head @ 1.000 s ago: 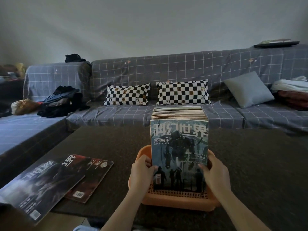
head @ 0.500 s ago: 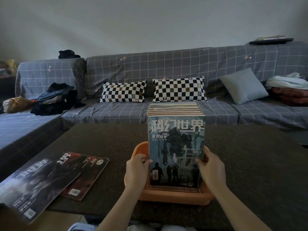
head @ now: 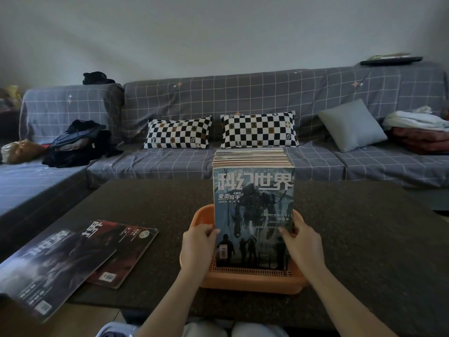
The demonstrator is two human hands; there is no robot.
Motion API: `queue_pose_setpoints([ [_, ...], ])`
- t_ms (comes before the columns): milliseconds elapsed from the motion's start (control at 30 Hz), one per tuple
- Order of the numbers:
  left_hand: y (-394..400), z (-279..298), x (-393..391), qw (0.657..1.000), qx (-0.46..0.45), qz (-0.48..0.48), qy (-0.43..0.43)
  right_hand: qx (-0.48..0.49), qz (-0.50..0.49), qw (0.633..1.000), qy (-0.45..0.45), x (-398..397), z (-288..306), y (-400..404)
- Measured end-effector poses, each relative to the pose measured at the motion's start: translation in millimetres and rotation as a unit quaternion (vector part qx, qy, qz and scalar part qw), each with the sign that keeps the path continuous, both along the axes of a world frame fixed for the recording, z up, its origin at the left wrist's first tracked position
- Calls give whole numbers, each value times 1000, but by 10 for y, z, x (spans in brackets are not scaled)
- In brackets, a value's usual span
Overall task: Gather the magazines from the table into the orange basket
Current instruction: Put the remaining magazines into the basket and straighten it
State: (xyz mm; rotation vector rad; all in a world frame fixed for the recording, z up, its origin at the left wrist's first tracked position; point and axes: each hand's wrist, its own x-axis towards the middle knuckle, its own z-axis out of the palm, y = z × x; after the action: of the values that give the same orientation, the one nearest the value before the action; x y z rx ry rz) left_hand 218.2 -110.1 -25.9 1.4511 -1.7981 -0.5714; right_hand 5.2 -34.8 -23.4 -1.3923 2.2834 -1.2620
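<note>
A thick row of magazines [head: 252, 203] stands upright in the orange basket [head: 250, 282] near the front edge of the dark table [head: 364, 239]. The front cover is blue-grey with a robot figure. My left hand [head: 198, 249] grips the left edge of the row, thumb on the front cover. On the right edge, my right hand [head: 302, 246] grips the same row. Two more magazines lie flat at the table's left: a dark grey one [head: 48, 271] overhanging the front corner, and a red one [head: 121, 251] partly under it.
A grey checked sofa [head: 243, 98] runs behind and along the left of the table, with two chequered cushions [head: 177, 132], a plain grey cushion [head: 352, 127], dark clothes [head: 77, 144] at left and folded blankets [head: 418, 127] at right. My knees show below the table edge.
The view has shifted slightly, and the basket with magazines sits a little lower and nearer. Both hands keep their hold on the row's sides; the flat magazines have not moved.
</note>
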Motion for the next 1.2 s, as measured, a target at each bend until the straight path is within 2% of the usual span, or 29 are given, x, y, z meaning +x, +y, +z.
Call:
queue_pose_setpoints([
  [100, 53, 52, 34, 1000, -8, 21, -4, -63, -34, 996, -60, 8, -16, 36],
  [200, 90, 81, 87, 998, -16, 37, -43, -90, -67, 992, -66, 28, -17, 74],
  [367, 197, 117, 151, 996, -33, 23, -75, -108, -1, 994, -28, 205, 74, 117],
  [500, 255, 133, 226, 998, -30, 9, -63, -113, 81, 990, -11, 459, 156, 124],
  [700, 288, 211, 505, 998, -43, 38, -6, -81, 187, 978, -54, 943, 232, -54],
  [967, 217, 173, 1262, 991, -60, 105, 49, -33, 282, 953, -109, 1754, 219, -438],
  [1200, 36, -131, 1982, 975, 4, 206, 82, 56, 342, 931, -115, 2613, -11, -857],
])
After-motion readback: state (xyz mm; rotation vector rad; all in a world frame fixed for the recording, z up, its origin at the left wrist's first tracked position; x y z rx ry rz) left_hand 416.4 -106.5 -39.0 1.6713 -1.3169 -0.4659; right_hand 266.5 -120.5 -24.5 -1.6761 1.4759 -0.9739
